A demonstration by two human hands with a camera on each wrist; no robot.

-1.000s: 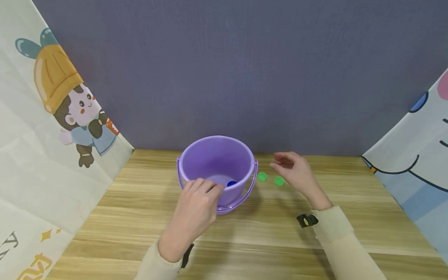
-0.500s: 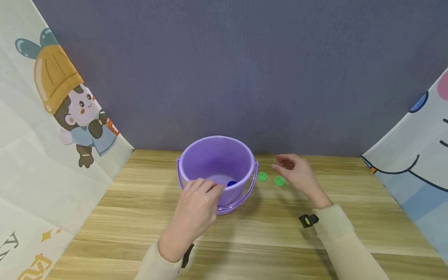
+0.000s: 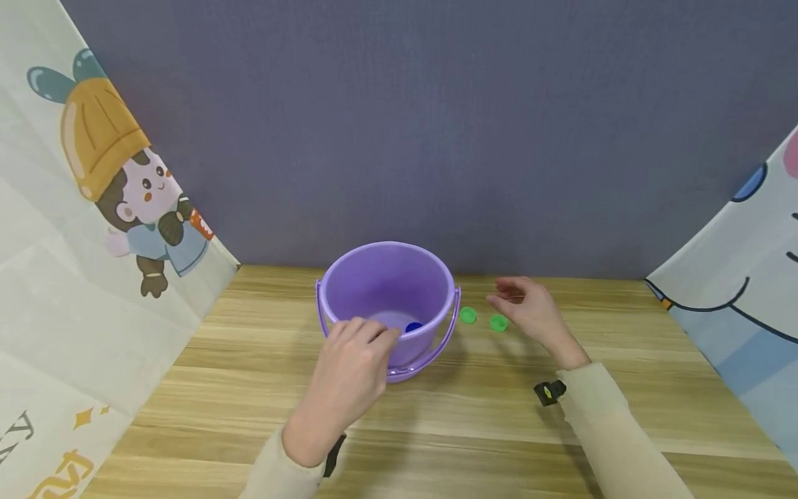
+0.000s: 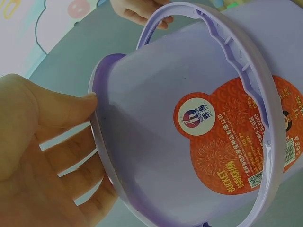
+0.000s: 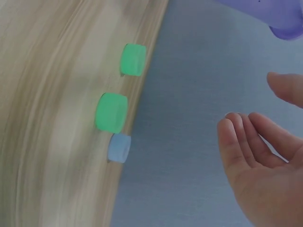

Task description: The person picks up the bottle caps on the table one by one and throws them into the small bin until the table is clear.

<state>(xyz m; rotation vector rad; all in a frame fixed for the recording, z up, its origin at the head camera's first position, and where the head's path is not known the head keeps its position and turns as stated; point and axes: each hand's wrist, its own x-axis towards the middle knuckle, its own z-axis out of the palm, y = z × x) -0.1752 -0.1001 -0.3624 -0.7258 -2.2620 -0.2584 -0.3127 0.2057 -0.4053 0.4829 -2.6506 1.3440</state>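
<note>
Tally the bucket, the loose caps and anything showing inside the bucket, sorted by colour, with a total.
Purple bucket: 1
Green caps: 2
Light blue cap, seen in the right wrist view: 1
Dark blue item, partly visible inside the bucket: 1
Total: 5

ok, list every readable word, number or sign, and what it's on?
"BUCKET": red-orange printed label on the purple plastic bucket.
Label's Chinese lines, digits and round logo lettering: too small or blurred.
"y": grey letter on the white printed sheet at left; neighbouring letters unclear.
Orange lettering, same sheet: cut off, unreadable.
Green round plastic caps: no text visible.
</note>
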